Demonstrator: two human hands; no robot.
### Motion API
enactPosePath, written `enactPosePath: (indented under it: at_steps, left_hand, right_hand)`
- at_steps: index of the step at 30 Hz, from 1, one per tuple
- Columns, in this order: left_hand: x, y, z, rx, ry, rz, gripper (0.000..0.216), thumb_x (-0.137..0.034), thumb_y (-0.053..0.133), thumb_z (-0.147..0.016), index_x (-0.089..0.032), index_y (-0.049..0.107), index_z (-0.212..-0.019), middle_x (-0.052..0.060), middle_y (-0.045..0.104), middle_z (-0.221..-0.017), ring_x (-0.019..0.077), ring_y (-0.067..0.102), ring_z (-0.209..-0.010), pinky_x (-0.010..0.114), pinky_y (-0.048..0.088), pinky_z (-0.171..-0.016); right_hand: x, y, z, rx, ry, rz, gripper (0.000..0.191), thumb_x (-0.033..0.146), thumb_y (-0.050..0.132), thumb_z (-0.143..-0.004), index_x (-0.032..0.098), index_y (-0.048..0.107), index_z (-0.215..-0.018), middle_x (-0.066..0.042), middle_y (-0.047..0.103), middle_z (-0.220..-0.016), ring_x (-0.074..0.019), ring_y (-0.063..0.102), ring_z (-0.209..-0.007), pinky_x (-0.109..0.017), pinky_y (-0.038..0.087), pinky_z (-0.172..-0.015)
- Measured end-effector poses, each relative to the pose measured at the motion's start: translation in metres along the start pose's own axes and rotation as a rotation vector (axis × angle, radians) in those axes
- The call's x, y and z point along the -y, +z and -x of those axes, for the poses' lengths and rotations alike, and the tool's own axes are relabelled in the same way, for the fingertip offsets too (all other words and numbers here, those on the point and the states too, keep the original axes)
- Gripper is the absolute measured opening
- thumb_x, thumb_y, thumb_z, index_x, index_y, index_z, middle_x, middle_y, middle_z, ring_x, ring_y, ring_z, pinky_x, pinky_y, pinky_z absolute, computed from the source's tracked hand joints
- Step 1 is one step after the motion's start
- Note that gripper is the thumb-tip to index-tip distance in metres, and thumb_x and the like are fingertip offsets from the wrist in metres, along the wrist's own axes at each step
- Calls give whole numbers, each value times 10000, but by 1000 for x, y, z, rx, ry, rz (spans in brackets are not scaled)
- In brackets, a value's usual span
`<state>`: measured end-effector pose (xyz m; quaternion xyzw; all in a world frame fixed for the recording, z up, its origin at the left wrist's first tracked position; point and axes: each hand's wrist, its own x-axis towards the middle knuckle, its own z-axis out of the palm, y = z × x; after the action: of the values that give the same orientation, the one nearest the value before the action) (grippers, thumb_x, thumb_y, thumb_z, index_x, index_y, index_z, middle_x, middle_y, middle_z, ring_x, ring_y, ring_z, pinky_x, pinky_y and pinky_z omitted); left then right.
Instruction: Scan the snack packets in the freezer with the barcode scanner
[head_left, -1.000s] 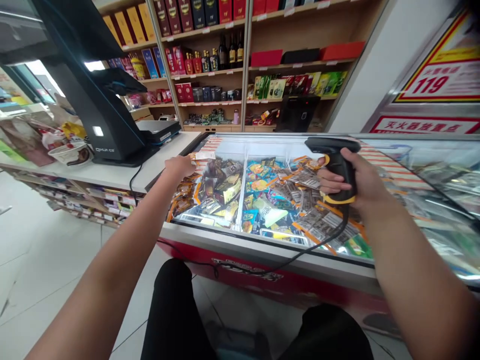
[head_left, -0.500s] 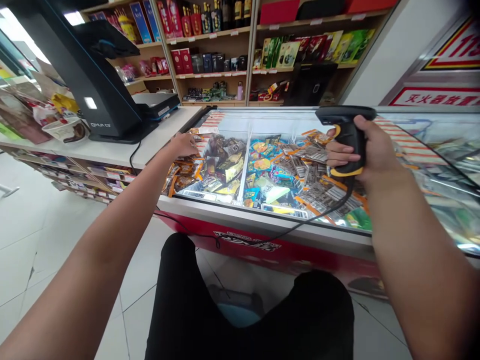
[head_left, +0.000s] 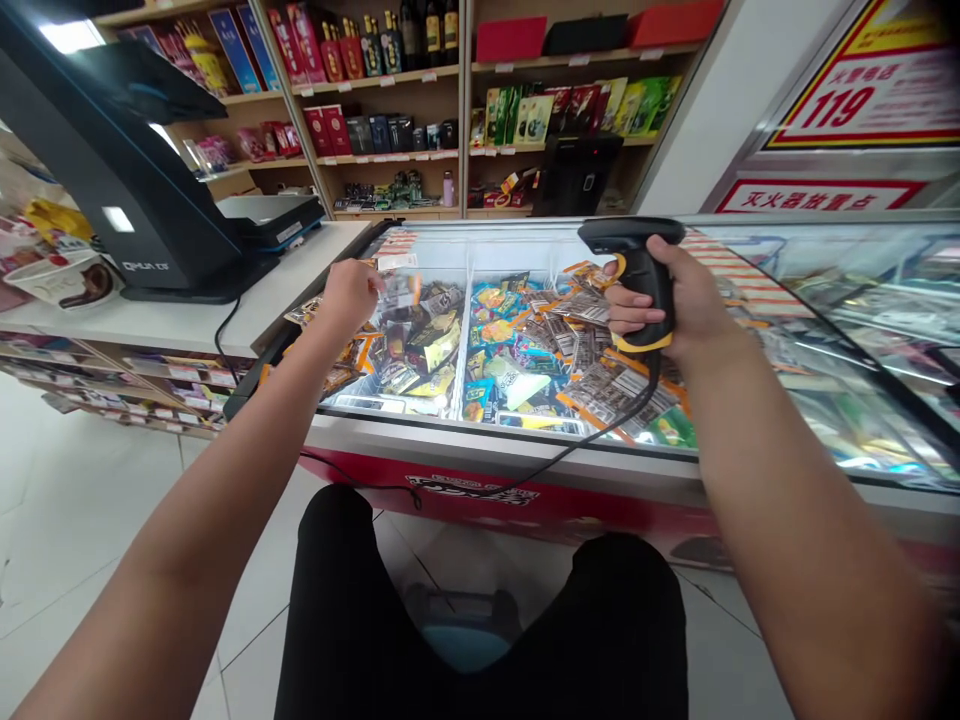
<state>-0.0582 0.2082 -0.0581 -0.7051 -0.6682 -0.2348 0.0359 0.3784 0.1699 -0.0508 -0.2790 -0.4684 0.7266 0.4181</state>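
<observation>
My right hand (head_left: 675, 300) is wrapped round the grip of a black and yellow barcode scanner (head_left: 654, 290), held above the freezer with its head pointing left. At the freezer's left end, my left hand (head_left: 352, 292) has its fingers curled together. A motion-blurred snack packet (head_left: 405, 292) with an orange edge shows at those fingertips. Below my left wrist lie several brown and orange packets (head_left: 346, 370), partly covered by the forearm. A larger heap of similar packets (head_left: 611, 370) sits to the left of and under the scanner.
The chest freezer (head_left: 525, 437) holds colourful packs under its glass. A black scale terminal (head_left: 142, 220) and a paper bowl (head_left: 60, 280) stand on the left counter (head_left: 292, 275). The scanner cable (head_left: 577, 440) droops along the freezer front. Stocked shelves (head_left: 390, 155) line the back.
The view has turned slightly right. My left hand has lifted from the left packets, with a blurred packet at its fingertips. My right hand still grips the scanner.
</observation>
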Motion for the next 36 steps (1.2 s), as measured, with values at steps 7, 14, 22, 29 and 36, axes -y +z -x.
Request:
enactPosePath:
  at_steps: [7, 14, 22, 29, 36]
  left_hand:
    - [-59, 50, -9, -53, -97, 775, 125, -70, 630, -776, -191, 660, -762, 53, 703, -805, 236, 704, -889, 435, 559, -994]
    - [-97, 102, -20, -14, -387, 1532, 274, 24, 610, -791, -185, 639, -967, -4, 641, -772, 135, 703, -860, 348, 582, -1010]
    - [-65, 103, -23, -45, -424, 1628, 125, -56, 615, -884, -179, 630, -899, 13, 692, -908, 110, 700, -941, 318, 582, -1035]
    - [-56, 107, -29, -99, -482, 1686, 159, -64, 712, -863, -163, 643, -966, 17, 657, -938, 101, 686, -829, 405, 606, -1027]
    - [-54, 109, -29, -105, -527, 1759, 188, -58, 690, -913, -162, 639, -1061, 2, 663, -904, 93, 698, -782, 398, 600, -1035]
  right_hand:
    - [0, 10, 3, -27, -19, 26, 399, 553, 791, -877, 189, 642, -944, 80, 397, -573, -35, 158, -445, -208, 265, -452]
    - [2, 30, -2, -52, -103, 93, 397, 573, 755, -904, 208, 605, -945, 84, 371, -605, -48, 164, -467, -240, 274, -479]
    - [-7, 88, -66, -388, -29, 190, 252, 442, 647, -1001, 209, 569, -945, 6, 532, -734, -94, 404, -538, -249, 363, -489]
    - [-46, 116, -83, -337, -57, 296, 216, 351, 756, -883, 214, 588, -883, -15, 574, -723, -108, 451, -489, -238, 359, -407]
    - [-64, 113, -77, -244, 6, 349, 289, 412, 711, -943, 211, 547, -817, 12, 495, -651, -92, 410, -466, -217, 327, -399]
